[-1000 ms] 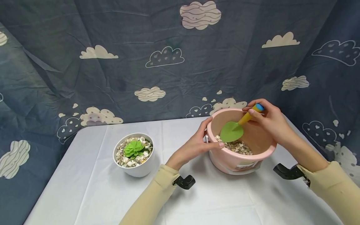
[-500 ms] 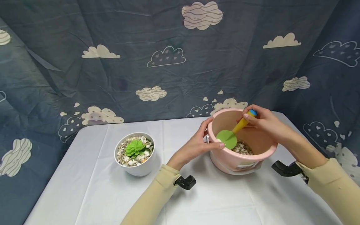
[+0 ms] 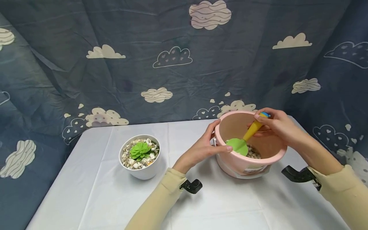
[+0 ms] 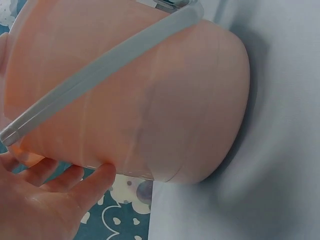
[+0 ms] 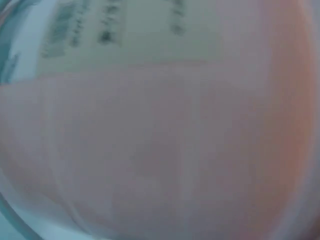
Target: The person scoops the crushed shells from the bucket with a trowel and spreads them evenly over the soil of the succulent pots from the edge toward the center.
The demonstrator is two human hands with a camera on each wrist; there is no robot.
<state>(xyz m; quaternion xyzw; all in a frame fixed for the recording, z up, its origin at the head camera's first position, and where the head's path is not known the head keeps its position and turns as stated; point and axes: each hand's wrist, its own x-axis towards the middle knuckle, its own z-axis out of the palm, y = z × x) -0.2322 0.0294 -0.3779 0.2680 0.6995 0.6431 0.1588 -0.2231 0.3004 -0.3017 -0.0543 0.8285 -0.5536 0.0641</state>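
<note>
The toy trowel with its flat green plastic blade (image 3: 237, 145), yellow handle and blue end cap sat at the right of centre in the head view, blade down inside the round pink plastic bucket (image 3: 244, 163), resting on the small pale pebbles (image 3: 254, 152) at the bottom. The right hand (image 3: 277, 125) pinched the handle near its top, fingers curled round it, while the left hand (image 3: 203, 147) clasped the bucket's near-left rim, thumb on top and fingers against the outer wall; the left wrist view showed those fingers (image 4: 75, 182) on the pink side beside the pale grey carrying bail (image 4: 100, 70). Scooping well here would likely have meant sliding the blade in low under the pebbles and lifting it level, with the left hand bracing the bucket against tipping. The bucket wall rose close around the blade, so room for a swing was small and the way out lay upward. The white ceramic pot (image 3: 142, 172) with a green succulent and pebble topping stood well apart at centre left, with bare white tablecloth (image 3: 95, 198) between. The table's back edge met the blue cloud-print curtain (image 3: 115, 80) just behind the bucket. The right wrist view was a pink blur.
</note>
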